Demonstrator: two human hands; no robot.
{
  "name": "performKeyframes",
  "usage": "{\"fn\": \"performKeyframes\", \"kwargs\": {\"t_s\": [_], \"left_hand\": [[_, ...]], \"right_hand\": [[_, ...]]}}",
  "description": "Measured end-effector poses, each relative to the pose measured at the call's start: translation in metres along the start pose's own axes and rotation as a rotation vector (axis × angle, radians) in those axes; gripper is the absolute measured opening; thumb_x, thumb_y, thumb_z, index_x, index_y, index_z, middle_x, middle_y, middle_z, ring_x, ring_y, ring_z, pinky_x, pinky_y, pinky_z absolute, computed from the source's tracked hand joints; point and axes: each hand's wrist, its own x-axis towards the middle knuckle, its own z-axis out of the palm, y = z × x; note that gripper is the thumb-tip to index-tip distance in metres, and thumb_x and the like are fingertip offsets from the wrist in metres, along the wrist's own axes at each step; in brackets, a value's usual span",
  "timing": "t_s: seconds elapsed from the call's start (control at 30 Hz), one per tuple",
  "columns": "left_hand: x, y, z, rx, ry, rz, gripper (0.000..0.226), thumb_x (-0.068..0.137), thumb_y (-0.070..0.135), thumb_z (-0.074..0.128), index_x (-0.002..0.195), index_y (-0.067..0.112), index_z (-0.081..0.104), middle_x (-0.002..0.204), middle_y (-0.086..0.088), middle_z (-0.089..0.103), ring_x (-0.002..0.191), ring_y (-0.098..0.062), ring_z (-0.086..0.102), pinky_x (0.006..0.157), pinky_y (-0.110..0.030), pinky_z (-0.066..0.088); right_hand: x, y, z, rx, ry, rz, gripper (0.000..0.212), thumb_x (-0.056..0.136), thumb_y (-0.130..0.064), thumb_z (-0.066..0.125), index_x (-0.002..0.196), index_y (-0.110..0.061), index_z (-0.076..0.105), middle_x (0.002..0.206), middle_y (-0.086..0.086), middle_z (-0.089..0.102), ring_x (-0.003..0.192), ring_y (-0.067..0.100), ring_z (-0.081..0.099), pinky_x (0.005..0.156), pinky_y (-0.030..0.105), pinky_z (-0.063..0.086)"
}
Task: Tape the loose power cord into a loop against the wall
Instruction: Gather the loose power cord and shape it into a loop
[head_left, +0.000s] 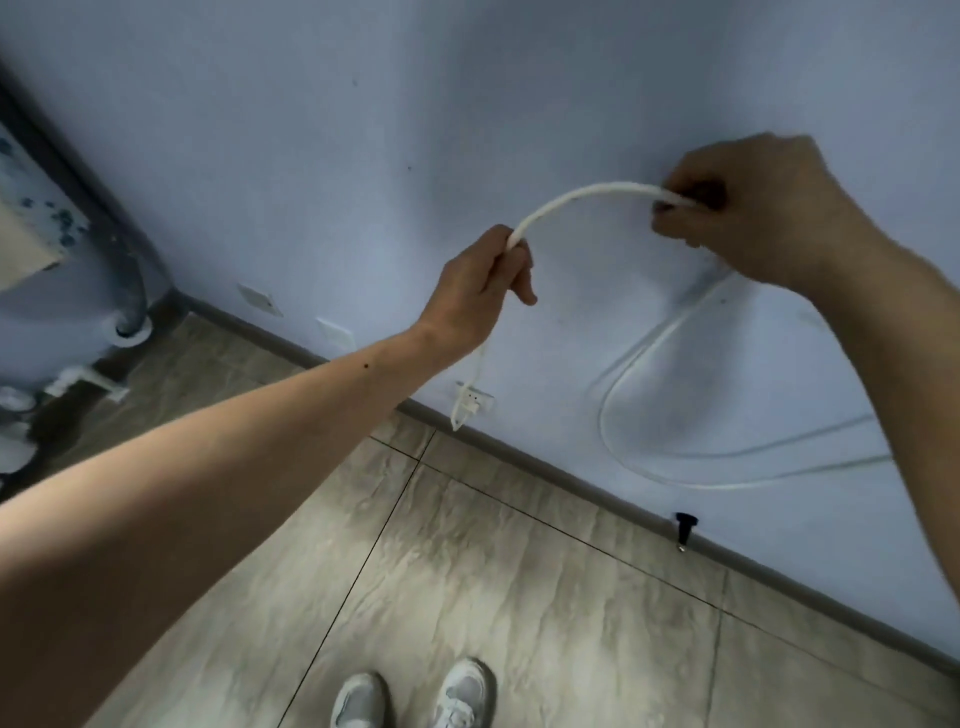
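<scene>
Nearest, at the floor's bottom edge: two white shoes (415, 699) on grey tile (519, 597). Far left, a pale appliance with a grey pipe (136, 291) in the room's corner. Left hand (480, 288) raised before the blue wall (467, 104), fingers closed around the white power cord (576, 200); below that fist, a thin strand hanging down toward a wall socket (475, 402) just above the skirting. From left fist to right, cord arching up and across, long axis roughly level. Right hand (748, 208) higher and closer to the wall, fingertips pinched shut on the cord's other end of the arch, apparently pressing it to the wall. Under the right forearm, remaining slack sagging in a wide loop (670, 457) against the wall. No tape discernible. Likely next: fix the arch where the right hand pins it, that hand being the nearer to the wall.
</scene>
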Motion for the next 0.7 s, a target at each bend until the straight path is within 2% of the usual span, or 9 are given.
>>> {"fn": "performKeyframes", "kwargs": {"t_s": [0.07,0.1,0.17,0.23,0.37,0.43,0.53,0.6,0.7], "left_hand": [[-0.003,-0.003,-0.003,-0.004,0.043,-0.036,0.024,0.101,0.013,0.039,0.084,0.022,0.052,0.074,0.006,0.066,0.08,-0.025,0.069,0.09,-0.046,0.053],[-0.005,-0.002,-0.001,0.015,0.025,-0.028,0.021,0.101,0.012,0.04,0.088,0.02,0.053,0.076,0.005,0.067,0.082,-0.022,0.069,0.09,-0.04,0.054],[-0.008,0.013,0.007,0.107,-0.081,0.054,0.014,0.1,0.008,0.042,0.101,0.012,0.055,0.086,0.0,0.069,0.084,-0.012,0.067,0.085,-0.021,0.053],[-0.007,0.039,0.02,0.152,-0.194,0.183,0.018,0.1,0.007,0.045,0.113,0.005,0.056,0.093,-0.007,0.07,0.083,-0.012,0.067,0.079,-0.015,0.052],[-0.004,0.098,0.046,0.05,-0.265,0.29,0.02,0.1,0.008,0.042,0.106,0.001,0.059,0.08,-0.006,0.067,0.07,-0.022,0.067,0.072,-0.034,0.058],[-0.003,0.117,0.055,-0.009,-0.247,0.265,0.019,0.099,0.005,0.039,0.097,0.001,0.058,0.072,-0.007,0.063,0.064,-0.023,0.063,0.067,-0.037,0.057],[-0.004,0.128,0.063,-0.025,-0.261,0.246,0.018,0.098,0.008,0.038,0.09,0.009,0.054,0.067,-0.002,0.058,0.061,-0.017,0.055,0.065,-0.038,0.051],[-0.005,0.129,0.066,0.059,-0.284,0.25,0.019,0.098,0.013,0.039,0.094,0.012,0.058,0.075,0.001,0.062,0.068,-0.017,0.058,0.073,-0.04,0.052],[-0.009,0.137,0.078,0.267,-0.315,0.304,0.028,0.1,0.021,0.04,0.113,0.011,0.063,0.102,-0.008,0.064,0.092,-0.021,0.06,0.087,-0.037,0.05]], "right_hand": [[-0.026,0.021,-0.008,0.028,-0.017,0.112,0.009,0.083,-0.022,0.068,0.092,-0.02,0.071,0.085,0.007,0.07,0.085,0.026,0.064,0.074,0.02,0.044],[-0.037,0.03,-0.01,0.004,-0.014,0.153,0.013,0.083,-0.023,0.068,0.095,-0.021,0.071,0.089,0.008,0.071,0.09,0.029,0.064,0.079,0.03,0.048],[-0.053,0.036,-0.012,-0.076,0.049,0.196,0.017,0.085,-0.028,0.067,0.1,-0.022,0.071,0.095,0.01,0.071,0.094,0.036,0.062,0.082,0.042,0.049],[-0.059,0.028,-0.02,-0.085,0.156,0.137,0.019,0.085,-0.031,0.066,0.099,-0.021,0.071,0.095,0.01,0.072,0.092,0.036,0.063,0.08,0.045,0.05],[-0.068,0.01,-0.048,-0.005,0.29,0.05,0.022,0.084,-0.035,0.068,0.097,-0.017,0.071,0.088,0.003,0.07,0.08,0.023,0.064,0.08,0.038,0.052],[-0.079,0.016,-0.054,0.133,0.333,0.127,0.022,0.082,-0.034,0.071,0.096,-0.016,0.072,0.085,-0.001,0.067,0.076,0.014,0.061,0.076,0.025,0.049],[-0.103,0.036,-0.054,0.265,0.296,0.27,0.016,0.081,-0.031,0.069,0.091,-0.019,0.073,0.087,0.002,0.071,0.078,0.006,0.064,0.079,0.026,0.048],[-0.113,0.039,-0.059,0.275,0.256,0.28,0.012,0.083,-0.028,0.068,0.089,-0.019,0.074,0.086,0.005,0.073,0.068,0.003,0.063,0.077,0.025,0.049],[-0.124,0.037,-0.077,0.331,0.301,0.279,0.016,0.084,-0.028,0.069,0.091,-0.015,0.074,0.082,0.007,0.073,0.067,0.012,0.067,0.073,0.031,0.057]]}}
